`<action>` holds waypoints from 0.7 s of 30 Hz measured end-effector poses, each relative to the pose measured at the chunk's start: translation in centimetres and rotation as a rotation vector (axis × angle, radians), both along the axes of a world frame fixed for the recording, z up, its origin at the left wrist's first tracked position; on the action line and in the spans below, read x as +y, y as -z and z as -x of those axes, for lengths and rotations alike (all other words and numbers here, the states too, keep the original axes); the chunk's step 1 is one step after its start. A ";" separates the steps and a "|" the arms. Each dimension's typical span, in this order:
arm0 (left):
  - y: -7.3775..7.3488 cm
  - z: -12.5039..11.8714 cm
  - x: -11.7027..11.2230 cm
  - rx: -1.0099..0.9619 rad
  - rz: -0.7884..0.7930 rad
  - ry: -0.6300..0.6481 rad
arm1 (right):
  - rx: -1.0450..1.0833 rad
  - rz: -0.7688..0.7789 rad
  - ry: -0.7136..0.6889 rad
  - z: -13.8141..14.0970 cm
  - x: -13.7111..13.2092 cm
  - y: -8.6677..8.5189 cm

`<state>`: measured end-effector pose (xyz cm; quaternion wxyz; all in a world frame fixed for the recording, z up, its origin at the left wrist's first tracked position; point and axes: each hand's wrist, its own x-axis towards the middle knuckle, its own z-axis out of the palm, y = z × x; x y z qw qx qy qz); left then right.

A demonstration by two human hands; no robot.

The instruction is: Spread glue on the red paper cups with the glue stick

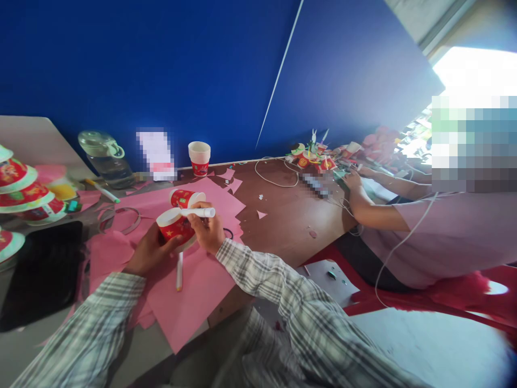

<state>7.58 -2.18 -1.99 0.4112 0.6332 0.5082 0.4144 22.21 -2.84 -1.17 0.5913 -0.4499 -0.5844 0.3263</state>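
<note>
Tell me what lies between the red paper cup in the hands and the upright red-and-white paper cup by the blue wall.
In the head view, another red paper cup lies on its side on pink paper sheets, then bare brown table.

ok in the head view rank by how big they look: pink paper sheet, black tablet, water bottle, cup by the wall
1. pink paper sheet
2. black tablet, nearer the camera
3. water bottle
4. cup by the wall, farthest away, so its true size is unsure

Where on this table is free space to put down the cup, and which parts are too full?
Free: bare brown table between pink paper and the co-worker's arm. Crowded: left edge with stacked cups and bottle; far right corner with craft pieces.
</note>
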 end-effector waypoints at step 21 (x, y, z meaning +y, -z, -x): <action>-0.5 -0.1 -0.4 -0.143 0.091 0.113 | -0.085 -0.031 -0.068 0.0 -1.5 -1.5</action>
